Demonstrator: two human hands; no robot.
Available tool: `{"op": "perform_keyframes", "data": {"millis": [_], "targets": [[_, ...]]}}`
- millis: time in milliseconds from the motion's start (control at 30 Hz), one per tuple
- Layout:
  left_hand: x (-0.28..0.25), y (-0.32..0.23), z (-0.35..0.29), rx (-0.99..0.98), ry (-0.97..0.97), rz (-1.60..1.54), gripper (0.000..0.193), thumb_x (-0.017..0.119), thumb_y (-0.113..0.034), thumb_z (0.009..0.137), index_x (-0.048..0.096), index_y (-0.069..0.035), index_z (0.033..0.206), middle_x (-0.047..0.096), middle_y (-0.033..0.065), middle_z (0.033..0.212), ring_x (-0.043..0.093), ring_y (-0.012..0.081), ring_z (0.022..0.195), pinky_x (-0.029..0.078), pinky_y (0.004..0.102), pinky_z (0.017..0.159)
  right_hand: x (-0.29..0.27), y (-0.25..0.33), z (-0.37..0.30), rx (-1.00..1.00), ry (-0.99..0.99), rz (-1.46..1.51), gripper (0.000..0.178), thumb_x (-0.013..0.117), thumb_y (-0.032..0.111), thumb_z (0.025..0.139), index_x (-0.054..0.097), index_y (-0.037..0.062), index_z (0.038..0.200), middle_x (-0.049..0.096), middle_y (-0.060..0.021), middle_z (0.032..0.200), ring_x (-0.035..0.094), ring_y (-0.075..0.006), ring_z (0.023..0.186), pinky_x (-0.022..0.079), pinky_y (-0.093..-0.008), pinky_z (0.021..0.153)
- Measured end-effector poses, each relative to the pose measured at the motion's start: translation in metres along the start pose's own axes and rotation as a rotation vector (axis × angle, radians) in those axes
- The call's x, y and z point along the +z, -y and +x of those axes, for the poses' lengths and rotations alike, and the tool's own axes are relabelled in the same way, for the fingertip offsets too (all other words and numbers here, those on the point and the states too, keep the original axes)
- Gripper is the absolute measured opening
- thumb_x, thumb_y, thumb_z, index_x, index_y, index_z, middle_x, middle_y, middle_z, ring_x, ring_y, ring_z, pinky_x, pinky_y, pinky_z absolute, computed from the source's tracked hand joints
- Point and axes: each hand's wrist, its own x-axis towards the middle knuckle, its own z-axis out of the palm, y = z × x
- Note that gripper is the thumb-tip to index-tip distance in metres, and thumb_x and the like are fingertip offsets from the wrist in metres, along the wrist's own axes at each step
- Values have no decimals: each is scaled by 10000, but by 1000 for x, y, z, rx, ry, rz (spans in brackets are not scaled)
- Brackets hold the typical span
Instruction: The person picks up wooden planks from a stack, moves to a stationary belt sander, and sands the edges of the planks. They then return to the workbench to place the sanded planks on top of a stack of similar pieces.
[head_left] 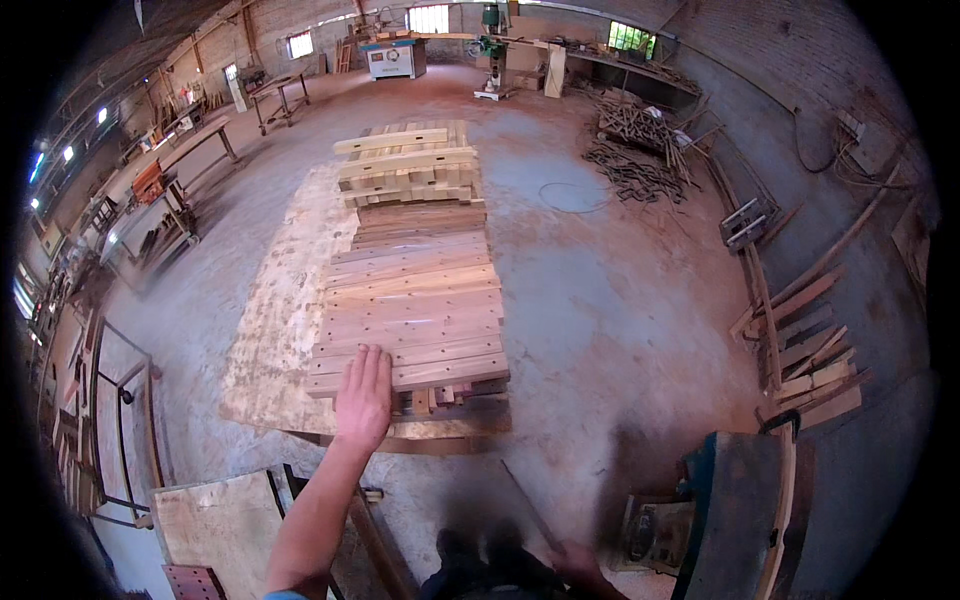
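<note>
My left hand (364, 400) lies flat, fingers stretched out, on the near end of a row of wooden slats (410, 310). The slats lie side by side on a stack and have small dark holes near their ends. Low in the view, beside my legs, my right hand (575, 562) is closed round a thin, long rod (528, 503) that points forward and left; its exact kind is too blurred to tell. Behind the slats, paler wooden bars with slots (410, 160) are piled crosswise. Everything rests on a wide, worn wooden board (275, 330).
At the near right stands a dark-topped bench (740, 510); at the near left is a pale board (220, 520). Scrap wood (640, 150) is heaped at the far right, and offcuts (820, 365) lie along the right side. Machines (392, 60) stand at the back.
</note>
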Motion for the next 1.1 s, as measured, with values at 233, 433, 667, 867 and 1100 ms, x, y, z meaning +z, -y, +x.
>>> {"op": "perform_keyframes", "data": {"millis": [233, 433, 667, 867, 1100], "targets": [[-86, -39, -41, -590, 339, -561, 417, 577, -40, 778, 509, -15, 1189, 601, 155, 971, 574, 332, 913, 459, 454, 846, 0, -29, 27, -133, -28, -105, 380, 573, 354, 823, 616, 22, 1004, 634, -208, 918, 609, -340, 891, 463, -420, 784], [-97, -60, -115, -1137, 8, -1951, 321, 584, -70, 852, 522, -38, 1165, 608, 92, 977, 631, 219, 848, 555, 361, 730, -5, -36, 16, -317, -167, -145, 338, 594, 326, 812, 619, 28, 968, 626, -215, 876, 612, -340, 867, 467, -415, 748], [-118, -78, -172, -1144, -133, -2221, 277, 576, -94, 864, 521, -29, 1127, 607, 109, 951, 637, 258, 873, 559, 416, 767, -6, -54, -35, -396, -323, -60, 311, 598, 300, 824, 612, 12, 943, 614, -204, 753, 630, -320, 749, 475, -412, 675], [-134, -95, -237, -1206, -116, -2301, 415, 662, -248, 800, 521, -46, 1135, 605, 122, 933, 627, 279, 829, 520, 419, 748, 42, -121, -84, -366, -358, -145, 311, 604, 300, 823, 613, -4, 882, 616, -185, 707, 627, -288, 686, 484, -393, 647], [-143, -120, -296, -1324, -16, -2427, 341, 403, -314, 919, 500, -71, 1137, 599, 115, 930, 606, 265, 743, 507, 392, 668, 83, -195, -151, -61, -298, -18, 299, 586, 289, 822, 590, -9, 800, 613, -139, 661, 609, -269, 630, 477, -377, 616]]}}
